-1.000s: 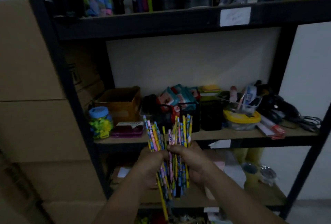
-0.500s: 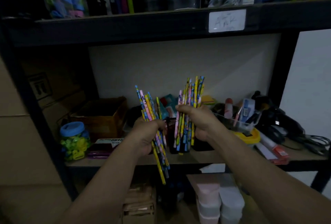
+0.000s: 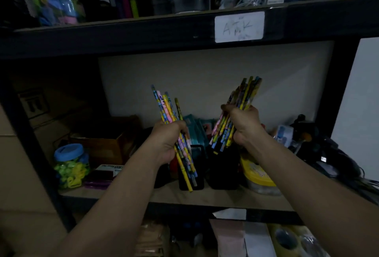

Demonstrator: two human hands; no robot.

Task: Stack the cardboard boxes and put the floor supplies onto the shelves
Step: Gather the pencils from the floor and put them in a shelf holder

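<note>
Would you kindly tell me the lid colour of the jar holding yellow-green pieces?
The lid is blue, clearest in the head view.

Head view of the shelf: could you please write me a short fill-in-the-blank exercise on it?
1. The left hand and the right hand each grip a bundle of ____.
2. The jar of yellow-green pieces, left of the hands, has a ____ lid.
3. The jar on the shelf above has a ____ lid.
Missing words: pencils; blue; pink.
</note>
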